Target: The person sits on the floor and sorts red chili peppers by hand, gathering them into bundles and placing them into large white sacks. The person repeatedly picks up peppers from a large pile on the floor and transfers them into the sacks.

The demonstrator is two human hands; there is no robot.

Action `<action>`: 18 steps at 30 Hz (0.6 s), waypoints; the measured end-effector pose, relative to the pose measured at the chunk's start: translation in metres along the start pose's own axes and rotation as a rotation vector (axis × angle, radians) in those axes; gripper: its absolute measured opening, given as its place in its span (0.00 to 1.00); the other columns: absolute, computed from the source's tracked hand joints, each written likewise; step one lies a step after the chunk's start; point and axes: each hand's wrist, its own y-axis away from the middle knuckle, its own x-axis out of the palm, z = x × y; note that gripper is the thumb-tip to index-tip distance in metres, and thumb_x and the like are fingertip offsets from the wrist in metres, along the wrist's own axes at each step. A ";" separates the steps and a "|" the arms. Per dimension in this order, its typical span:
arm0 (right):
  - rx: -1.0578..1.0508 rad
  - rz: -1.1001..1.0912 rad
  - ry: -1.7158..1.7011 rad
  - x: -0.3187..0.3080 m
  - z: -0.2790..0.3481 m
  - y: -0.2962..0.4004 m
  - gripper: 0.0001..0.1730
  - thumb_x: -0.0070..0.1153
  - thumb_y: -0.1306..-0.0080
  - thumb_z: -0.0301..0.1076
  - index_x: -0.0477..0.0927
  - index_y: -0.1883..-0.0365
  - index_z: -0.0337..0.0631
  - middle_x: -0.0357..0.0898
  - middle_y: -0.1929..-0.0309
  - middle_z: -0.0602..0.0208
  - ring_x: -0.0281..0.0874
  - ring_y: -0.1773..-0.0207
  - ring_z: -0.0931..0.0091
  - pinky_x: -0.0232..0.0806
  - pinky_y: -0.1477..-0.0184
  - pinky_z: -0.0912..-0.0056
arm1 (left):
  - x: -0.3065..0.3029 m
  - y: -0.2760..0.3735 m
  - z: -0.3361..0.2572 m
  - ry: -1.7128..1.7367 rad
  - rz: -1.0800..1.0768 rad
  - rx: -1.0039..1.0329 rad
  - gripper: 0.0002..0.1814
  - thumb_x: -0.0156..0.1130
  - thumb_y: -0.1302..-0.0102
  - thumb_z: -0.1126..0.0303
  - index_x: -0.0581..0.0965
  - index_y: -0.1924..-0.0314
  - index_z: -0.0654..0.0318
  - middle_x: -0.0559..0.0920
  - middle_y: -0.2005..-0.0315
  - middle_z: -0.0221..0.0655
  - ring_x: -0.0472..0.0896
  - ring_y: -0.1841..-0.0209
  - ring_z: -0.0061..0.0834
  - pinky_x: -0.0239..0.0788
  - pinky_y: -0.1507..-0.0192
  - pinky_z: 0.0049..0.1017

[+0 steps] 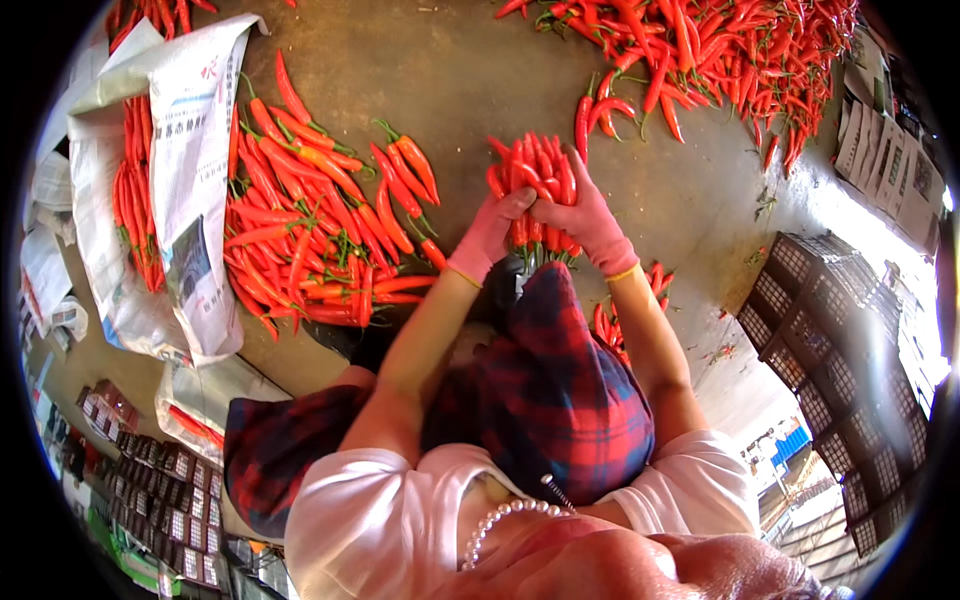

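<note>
Between my two gloved hands is a bunch of red chili peppers (534, 176), tips away from me and green stems towards my knees. My left hand (501, 221), in a pink glove, grips the bunch from its left side, thumb laid across the front. On the other side my right hand (589, 214), gloved the same way, wraps the bunch with its thumb pointing inward. A loose heap of red chili peppers (307, 232) lies left of my left forearm. Some more peppers (609, 322) show on the floor beside my right forearm, partly hidden by it.
At far left a printed paper-lined sack (187, 150) holds chili peppers in rows. A large chili pile (720, 52) covers the floor at upper right. Dark plastic crates (832, 360) stand at right, more stacked crates (165, 502) at lower left. Newspapers (889, 157) lie at the right edge.
</note>
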 end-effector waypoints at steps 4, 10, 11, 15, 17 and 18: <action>-0.075 0.032 -0.306 0.036 0.055 0.019 0.40 0.62 0.43 0.19 0.62 0.32 0.35 0.78 0.49 0.66 0.77 0.52 0.79 0.73 0.50 0.72 | 0.021 0.015 -0.080 -0.397 0.180 -0.053 0.31 0.67 0.33 0.62 0.69 0.33 0.64 0.80 0.43 0.31 0.79 0.43 0.25 0.70 0.38 0.28; -0.550 0.303 -0.367 0.198 0.210 -0.026 0.11 0.52 0.29 0.28 0.77 0.51 0.34 0.84 0.64 0.59 0.81 0.71 0.73 0.75 0.70 0.72 | 0.110 0.104 -0.333 -1.455 0.262 0.485 0.27 0.64 0.31 0.47 0.81 0.44 0.62 0.86 0.54 0.28 0.79 0.51 0.16 0.72 0.45 0.26; -0.588 0.431 -0.343 0.236 0.239 -0.024 0.09 0.52 0.28 0.30 0.79 0.56 0.35 0.84 0.67 0.60 0.81 0.75 0.72 0.74 0.74 0.70 | 0.103 0.125 -0.376 -1.511 0.315 0.638 0.25 0.63 0.30 0.49 0.82 0.44 0.62 0.86 0.56 0.28 0.79 0.52 0.16 0.73 0.47 0.23; -0.552 0.550 -0.612 0.400 0.258 -0.040 0.14 0.59 0.36 0.23 0.73 0.52 0.38 0.83 0.63 0.65 0.82 0.65 0.73 0.77 0.66 0.68 | 0.021 0.209 -0.502 -1.153 0.122 0.361 0.23 0.63 0.29 0.54 0.80 0.42 0.60 0.85 0.55 0.25 0.81 0.54 0.16 0.76 0.52 0.24; -0.491 0.474 -0.716 0.469 0.258 -0.007 0.27 0.61 0.40 0.20 0.66 0.44 0.40 0.81 0.60 0.67 0.82 0.63 0.72 0.77 0.58 0.68 | -0.038 0.267 -0.542 -1.101 0.037 0.376 0.24 0.63 0.29 0.54 0.78 0.40 0.61 0.84 0.53 0.25 0.81 0.53 0.16 0.76 0.52 0.24; -0.452 0.504 -0.712 0.488 0.246 -0.019 0.31 0.61 0.41 0.20 0.63 0.41 0.41 0.80 0.58 0.67 0.81 0.62 0.73 0.76 0.55 0.68 | -0.066 0.261 -0.554 -1.056 0.075 0.386 0.25 0.63 0.29 0.54 0.78 0.40 0.61 0.84 0.52 0.25 0.81 0.53 0.16 0.76 0.52 0.24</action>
